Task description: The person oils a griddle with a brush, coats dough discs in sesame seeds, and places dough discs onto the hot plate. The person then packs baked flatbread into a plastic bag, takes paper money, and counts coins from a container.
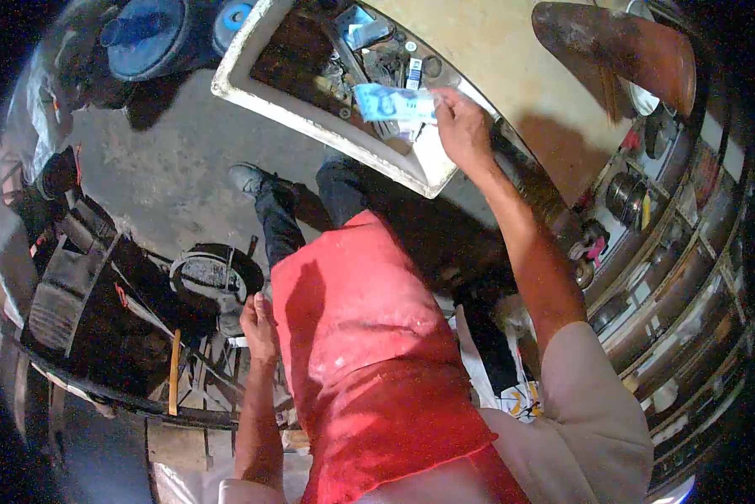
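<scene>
My right hand (463, 130) grips one end of a blue banknote (390, 104) between thumb and fingers. The note is stretched out flat above an open drawer with a chipped white rim (310, 128). Loose metal bits and small hardware (386, 65) lie inside the drawer, partly covered by the note. My left hand (260, 328) is low beside the red apron (352, 294) on my lap. Its fingers are loosely bent and apart, and I see nothing in them. Just beyond it is a round dark metal piece with a grey top (213, 270).
Blue plastic containers (146, 38) stand at the far left on the grey floor (167, 160). Shelves with tools and parts (638, 210) line the right side. A wooden stick (175, 374) leans among metal frames at lower left.
</scene>
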Available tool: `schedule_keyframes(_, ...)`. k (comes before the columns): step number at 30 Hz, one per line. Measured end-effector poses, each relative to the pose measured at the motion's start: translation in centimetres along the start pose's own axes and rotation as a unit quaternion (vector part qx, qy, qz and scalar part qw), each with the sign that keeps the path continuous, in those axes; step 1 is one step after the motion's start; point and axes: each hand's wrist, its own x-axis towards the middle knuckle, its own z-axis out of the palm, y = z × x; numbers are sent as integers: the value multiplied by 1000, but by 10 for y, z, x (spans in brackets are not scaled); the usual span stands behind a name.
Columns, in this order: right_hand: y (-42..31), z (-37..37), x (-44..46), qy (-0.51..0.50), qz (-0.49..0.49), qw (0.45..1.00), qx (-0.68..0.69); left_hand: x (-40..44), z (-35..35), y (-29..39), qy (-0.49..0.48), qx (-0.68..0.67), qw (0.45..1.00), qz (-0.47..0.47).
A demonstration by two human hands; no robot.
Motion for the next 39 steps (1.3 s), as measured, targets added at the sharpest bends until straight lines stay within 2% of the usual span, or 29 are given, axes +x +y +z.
schedule_keyframes(1,-6,-1,-3,-18,-56,997,-48,5,4,3,-7,-42,999,34)
schedule_keyframes(2,3,6,-3,-51,-24,998,-13,9,14,15,-10,-20,995,99)
schedule_keyframes(3,3,6,-3,-51,-25,998,-14,11,26,29,-10,-22,995,99)
schedule_keyframes(5,3,5,-9,-51,-124,951,-280,14,44,57,-29,-48,985,165)
schedule_keyframes(6,3,4,-5,-109,-79,947,-291,20,45,64,-30,-48,985,166)
schedule_keyframes(8,11,7,-2,-80,-85,949,-294,29,44,75,-133,-31,981,142)
schedule_keyframes(10,18,11,3,-53,-91,949,-296,32,48,88,-133,-58,980,135)
schedule_keyframes(12,21,13,11,-16,-114,968,-223,36,49,91,-135,-86,979,128)
schedule_keyframes(13,21,14,18,-16,-113,968,-223,38,47,90,-129,-68,981,130)
schedule_keyframes(15,4,14,35,-80,-60,986,-137,41,42,88,-123,-51,983,130)
schedule_keyframes(18,-13,17,61,-89,-79,972,-203,43,37,91,-117,-52,988,86)
schedule_keyframes(21,9,21,63,-129,-130,942,-281,41,44,86,-110,-65,990,66)
schedule_keyframes(23,22,28,53,-130,-156,884,-420,42,55,84,-138,-149,975,89)
schedule_keyframes(24,12,27,49,-200,-87,868,-446,42,62,85,-140,-146,976,80)
schedule_keyframes(25,21,30,52,-200,-88,867,-448,42,69,84,-141,-149,976,79)
schedule_keyframes(27,34,38,52,-204,-73,887,-407,44,78,79,-151,-113,979,79)
schedule_keyframes(28,40,33,56,-194,-139,904,-356,44,79,77,-166,-122,975,83)
schedule_keyframes(29,36,33,61,-196,-140,904,-354,42,80,80,-164,-121,976,81)
schedule_keyframes(30,32,32,69,-142,-71,970,-185,41,82,85,-166,-116,976,81)
schedule_keyframes(31,29,30,74,-82,2,997,-10,39,83,88,-171,-111,976,81)
schedule_keyframes(32,20,27,73,-23,90,987,129,40,84,85,-174,-111,975,80)
schedule_keyframes(33,16,19,73,-20,90,988,126,42,83,82,-174,-103,976,84)
schedule_keyframes(34,13,13,74,-70,12,992,-108,46,85,81,-174,-94,976,90)
schedule_keyframes(35,11,10,73,-118,-65,932,-336,47,86,84,-175,-95,976,92)
schedule_keyframes(37,28,19,54,-146,-94,884,-434,44,86,87,-162,-89,979,91)
schedule_keyframes(39,21,26,44,-214,-39,855,-471,45,88,81,-168,-89,978,89)
